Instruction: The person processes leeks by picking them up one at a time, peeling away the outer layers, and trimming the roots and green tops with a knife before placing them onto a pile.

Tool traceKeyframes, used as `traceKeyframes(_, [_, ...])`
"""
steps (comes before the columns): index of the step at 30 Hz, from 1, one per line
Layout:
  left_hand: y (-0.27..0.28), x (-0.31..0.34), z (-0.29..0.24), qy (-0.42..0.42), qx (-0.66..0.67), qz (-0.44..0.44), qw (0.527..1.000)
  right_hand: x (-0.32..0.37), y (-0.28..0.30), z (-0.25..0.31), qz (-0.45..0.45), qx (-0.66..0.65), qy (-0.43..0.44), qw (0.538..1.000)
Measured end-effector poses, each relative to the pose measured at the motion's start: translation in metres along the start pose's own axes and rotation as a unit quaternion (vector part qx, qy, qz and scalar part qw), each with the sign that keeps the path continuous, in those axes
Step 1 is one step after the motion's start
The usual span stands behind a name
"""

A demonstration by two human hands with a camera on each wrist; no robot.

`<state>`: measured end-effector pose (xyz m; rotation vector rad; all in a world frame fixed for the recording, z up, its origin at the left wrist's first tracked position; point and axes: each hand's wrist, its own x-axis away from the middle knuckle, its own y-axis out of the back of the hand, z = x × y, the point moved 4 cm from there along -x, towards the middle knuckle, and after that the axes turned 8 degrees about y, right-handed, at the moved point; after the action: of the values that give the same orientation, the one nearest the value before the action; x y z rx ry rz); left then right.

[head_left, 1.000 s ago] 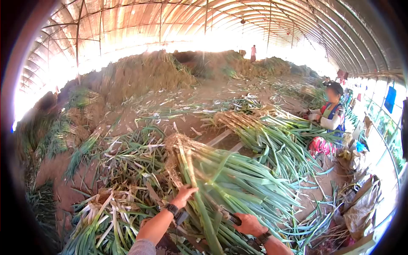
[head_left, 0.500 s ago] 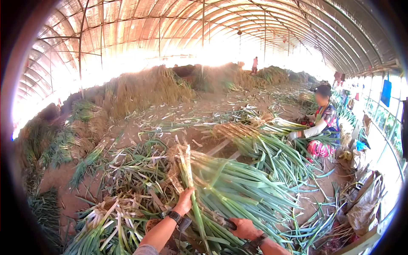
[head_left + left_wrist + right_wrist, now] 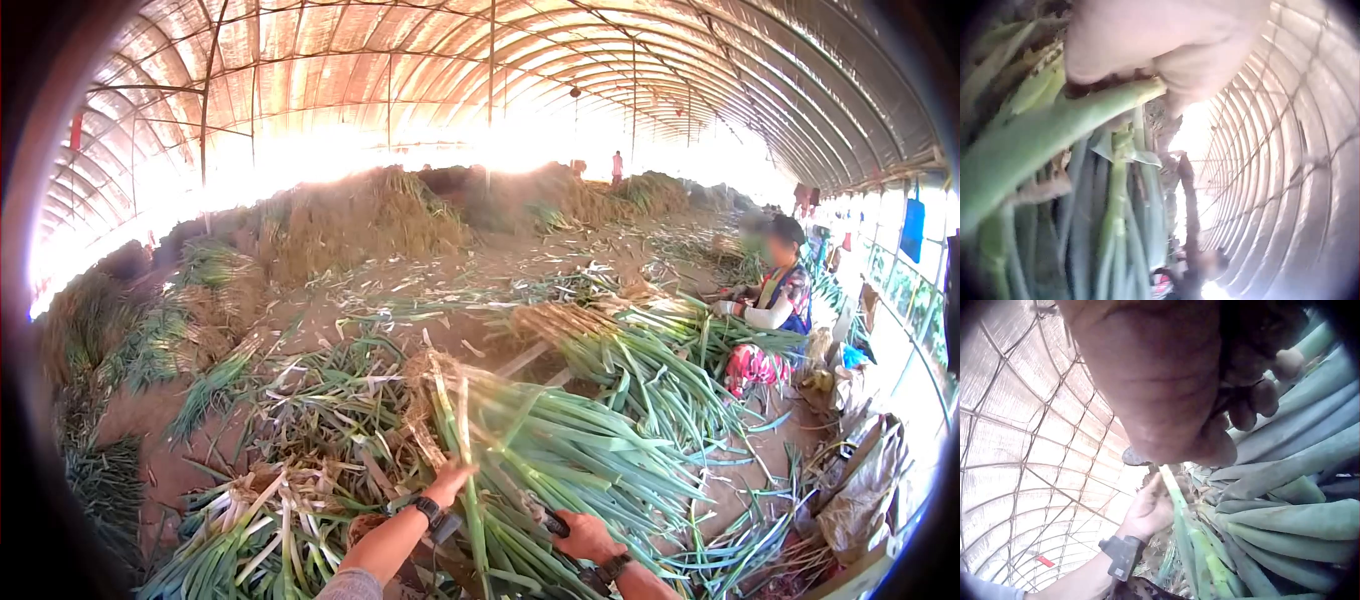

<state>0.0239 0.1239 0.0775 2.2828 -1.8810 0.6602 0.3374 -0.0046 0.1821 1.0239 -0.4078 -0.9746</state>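
In the head view my left hand (image 3: 450,484) grips a long green-and-white leek stalk (image 3: 474,530) that stands nearly upright over a large leek bundle (image 3: 590,425). To its right, my right hand (image 3: 588,538) is curled round the dark handle of a tool (image 3: 552,522), whose far end lies against the leaves. The left wrist view shows my left hand (image 3: 1166,47) close up, a green stalk (image 3: 1054,128) under the fingers. In the right wrist view my right hand (image 3: 1154,381) hides most of the tool, with my left hand (image 3: 1150,509) holding the stalk (image 3: 1177,495) beyond.
More leeks (image 3: 630,350) lie behind the bundle, near a seated person (image 3: 782,280) at the right. Loose leeks (image 3: 270,520) and scraps cover the ground at left. Tall leek heaps (image 3: 360,220) stand at the back; crumpled sacks (image 3: 858,490) lie at the right edge.
The head view has shifted slightly. Both hands keep their hold, and the left has moved a little with its stalk. The seated person leaned toward the leeks and now sits further back.
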Motion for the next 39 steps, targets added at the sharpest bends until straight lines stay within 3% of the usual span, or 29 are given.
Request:
traceKeyframes(2, [0.001,0.01,0.013,0.032,-0.18,0.041,0.982,0.001,-0.002,-0.003,-0.003,0.005,0.001,1.0])
traceKeyframes(4, [0.001,0.013,0.018,0.028,-0.22,0.029,0.975,0.004,-0.008,-0.007,0.047,0.009,-0.027,0.999])
traceKeyframes(6, [-0.004,0.013,0.015,-0.002,-0.013,0.117,0.993,0.006,-0.008,-0.006,0.029,0.005,-0.003,1.0])
traceKeyframes(8, [-0.012,0.052,0.003,-0.044,-0.023,0.041,0.998,0.011,-0.006,0.001,-0.005,-0.018,0.03,0.999])
traceKeyframes(9, [-0.009,0.037,-0.024,-0.12,0.116,0.13,0.977,0.007,-0.004,0.002,-0.019,-0.037,0.038,0.998])
traceKeyframes(10, [-0.015,0.068,-0.038,-0.068,0.074,0.087,0.991,0.006,-0.005,0.002,-0.019,-0.031,0.038,0.999])
traceKeyframes(12, [0.002,0.032,0.002,-0.018,0.019,0.076,0.997,0.009,0.003,0.013,-0.041,-0.028,0.067,0.997])
traceKeyframes(13, [0.003,0.044,-0.001,0.04,0.015,0.047,0.998,0.009,0.005,0.017,-0.042,-0.027,0.058,0.997])
traceKeyframes(14, [0.007,0.038,0.003,0.008,-0.027,-0.027,0.999,0.007,0.003,0.016,-0.038,-0.032,0.053,0.997])
traceKeyframes(16, [0.014,0.025,0.007,-0.054,-0.067,-0.038,0.996,0.007,-0.006,0.012,0.011,0.002,0.037,0.999])
traceKeyframes(18, [0.012,0.034,0.005,0.051,0.041,0.015,0.998,0.011,-0.015,0.007,0.024,0.006,0.043,0.999])
traceKeyframes(20, [0.01,0.037,-0.006,0.038,0.083,0.065,0.994,0.013,-0.021,0.009,0.01,-0.003,0.097,0.995])
traceKeyframes(22, [0.017,0.032,-0.007,0.062,0.122,0.114,0.984,0.011,-0.023,0.013,0.008,-0.006,0.088,0.996])
traceKeyframes(25, [0.019,0.028,0.0,0.068,0.071,0.128,0.987,0.009,-0.028,0.001,0.021,0.011,0.012,1.0])
traceKeyframes(27, [0.019,0.027,0.009,0.066,-0.118,0.051,0.989,0.01,-0.026,0.002,0.046,0.021,0.003,0.999])
traceKeyframes(30, [0.015,0.025,0.01,0.01,-0.087,0.056,0.995,0.015,-0.022,0.01,0.081,0.032,-0.008,0.996])
traceKeyframes(34, [0.015,0.022,-0.001,-0.072,-0.035,0.009,0.997,0.027,-0.019,0.031,0.052,0.013,0.039,0.998])
traceKeyframes(36, [0.016,0.019,-0.002,-0.07,-0.025,-0.017,0.997,0.03,-0.023,0.036,0.027,0.017,0.061,0.998])
traceKeyframes(39, [0.013,0.018,0.0,-0.073,-0.012,-0.056,0.996,0.033,-0.034,0.03,0.071,0.03,0.038,0.996])
